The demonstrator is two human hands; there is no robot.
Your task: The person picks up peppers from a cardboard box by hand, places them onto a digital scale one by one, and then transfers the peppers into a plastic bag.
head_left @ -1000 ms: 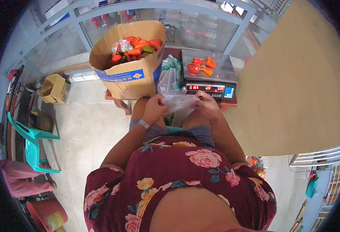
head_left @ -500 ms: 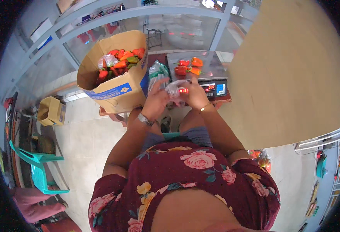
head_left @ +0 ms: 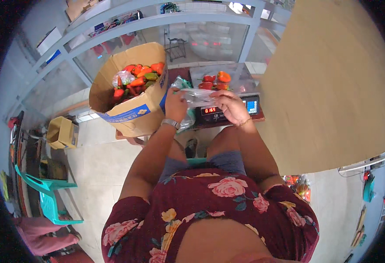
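Observation:
Between my two hands a clear plastic bag (head_left: 197,97) is stretched sideways in front of the scale. My left hand (head_left: 175,105) has its fingers closed on the bag's left end, next to the cardboard box. The other end is pinched by my right hand (head_left: 232,107), which covers part of the scale's display. Several red and orange peppers (head_left: 222,77) lie on the metal pan of the digital scale (head_left: 243,81). Below and behind my left hand is a bundle of clear and green plastic bags (head_left: 181,82), partly hidden.
A tall cardboard box (head_left: 131,118) of red, orange and green peppers stands left of the scale. A large tan panel (head_left: 328,87) blocks the right. On the floor are bagged peppers (head_left: 304,189), a small carton (head_left: 63,133) and a green plastic chair (head_left: 48,197). Windows (head_left: 201,41) lie behind.
My hands have moved apart, pulling the crumpled plastic bag out sideways into a stretched strip. The peppers still lie on the scale.

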